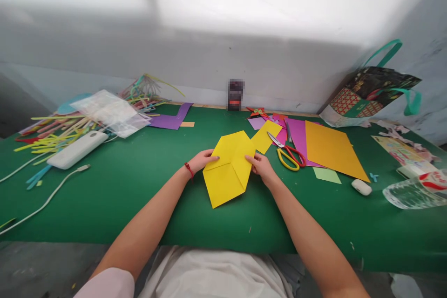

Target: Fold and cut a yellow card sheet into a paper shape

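A folded sheet of yellow paper (225,179) is held between my two hands above the green tabletop. Crease lines run across it and meet near its middle. My left hand (203,160) grips its left edge, thumb on top and the other fingers behind. On the opposite edge, my right hand (259,165) pinches the paper in the same way. Just beyond the right hand lie scissors (288,152) with red and yellow handles, their blades resting on a smaller yellow paper piece (267,136).
Orange paper (333,151) and magenta sheets lie to the right, near a white earbud case (362,187), a plastic bottle (415,191) and a patterned bag (370,95). Paper strips (52,135), a white power bank (77,150) and cables are on the left. Purple paper (167,121) lies behind.
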A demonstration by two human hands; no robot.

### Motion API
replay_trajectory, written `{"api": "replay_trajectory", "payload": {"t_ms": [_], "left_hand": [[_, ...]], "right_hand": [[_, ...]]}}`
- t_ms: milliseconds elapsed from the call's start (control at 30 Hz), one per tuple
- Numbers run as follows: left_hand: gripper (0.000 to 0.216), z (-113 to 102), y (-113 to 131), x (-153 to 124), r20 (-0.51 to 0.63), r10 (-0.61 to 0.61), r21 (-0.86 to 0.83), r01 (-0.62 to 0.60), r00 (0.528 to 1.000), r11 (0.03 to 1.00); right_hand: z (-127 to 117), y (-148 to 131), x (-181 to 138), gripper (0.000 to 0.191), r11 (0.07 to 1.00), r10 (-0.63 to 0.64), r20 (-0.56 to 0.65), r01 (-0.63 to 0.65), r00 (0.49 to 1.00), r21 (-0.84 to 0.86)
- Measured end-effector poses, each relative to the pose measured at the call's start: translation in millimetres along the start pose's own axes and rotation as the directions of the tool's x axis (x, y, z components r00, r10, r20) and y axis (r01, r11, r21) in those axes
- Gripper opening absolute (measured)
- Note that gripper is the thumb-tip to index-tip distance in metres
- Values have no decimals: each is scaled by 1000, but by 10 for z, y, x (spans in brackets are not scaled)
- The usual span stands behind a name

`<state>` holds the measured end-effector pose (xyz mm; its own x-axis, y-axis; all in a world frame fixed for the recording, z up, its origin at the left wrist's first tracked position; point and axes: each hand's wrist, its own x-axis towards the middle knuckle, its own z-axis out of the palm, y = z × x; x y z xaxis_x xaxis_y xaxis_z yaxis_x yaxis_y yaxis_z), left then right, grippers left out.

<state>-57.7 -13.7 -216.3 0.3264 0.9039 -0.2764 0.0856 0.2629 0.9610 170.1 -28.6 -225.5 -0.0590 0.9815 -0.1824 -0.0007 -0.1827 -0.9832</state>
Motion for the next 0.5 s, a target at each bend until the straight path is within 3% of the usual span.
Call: {"api": "replay_trajectory", "payload": {"t_ms": [167,233,300,333,367,400,500], "left_hand": [[44,-55,-29,42,-216,121,130,-95,969,987],[37,-78,-27,45,-398,289,306,-171,871,937],[30,-70,-12,20,-488,545,552,-243,682,798],[28,-49,-4,-1,-460,664,664,-269,589,698],[28,-16,3,-25,-385,754,747,-301,532,593],[28,27,4,-47,-284,812,801,-339,510,493],[36,193,-37,-81,108,826,840,-495,553,222]], "right_hand": [[14,-25,6,22,986,11,-184,20,983,164],[18,-29,6,18,977,40,-243,13,969,212],[35,-26,-4,17,968,73,-237,-11,969,252],[49,-20,-12,18,963,88,-217,-27,972,269],[65,-12,-22,18,958,101,-191,-44,976,283],[84,-2,-33,18,954,112,-166,-59,980,295],[143,29,-65,17,944,122,-119,-79,985,320]]}}
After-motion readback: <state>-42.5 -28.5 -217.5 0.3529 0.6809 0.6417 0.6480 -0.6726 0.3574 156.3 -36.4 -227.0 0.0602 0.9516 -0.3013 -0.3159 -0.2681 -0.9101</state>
